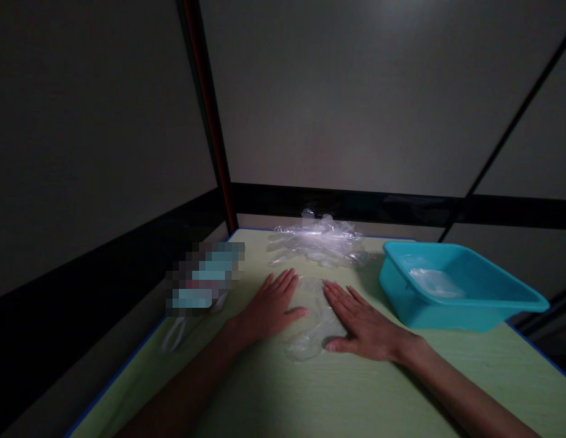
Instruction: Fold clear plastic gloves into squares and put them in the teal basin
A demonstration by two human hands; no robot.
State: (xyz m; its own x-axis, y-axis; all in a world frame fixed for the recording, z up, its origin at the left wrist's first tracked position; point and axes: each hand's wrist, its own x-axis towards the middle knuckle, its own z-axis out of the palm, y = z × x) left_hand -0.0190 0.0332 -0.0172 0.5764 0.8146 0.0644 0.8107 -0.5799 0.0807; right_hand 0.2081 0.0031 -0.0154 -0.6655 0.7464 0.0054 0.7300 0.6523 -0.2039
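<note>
A thin clear plastic piece [313, 328] lies spread on the pale green table [283, 401], between my two hands. My left hand [274, 306] rests flat at its left edge, palm down, thumb pointing over the plastic. On the other side my right hand [363, 325] lies flat too, its fingertips and thumb on the right edge of the plastic. Neither hand grips anything. Behind them, at the far edge of the table, sits a crumpled heap of clear plastic [319, 240], with finger-like shapes sticking up.
On the right stands a turquoise basin [447, 313] with some clear plastic [433, 283] inside. At the left edge is a blurred-out bluish object [210, 274] with a white loop [174, 334] beside it. Grey panels with dark bands rise behind the table and along the left.
</note>
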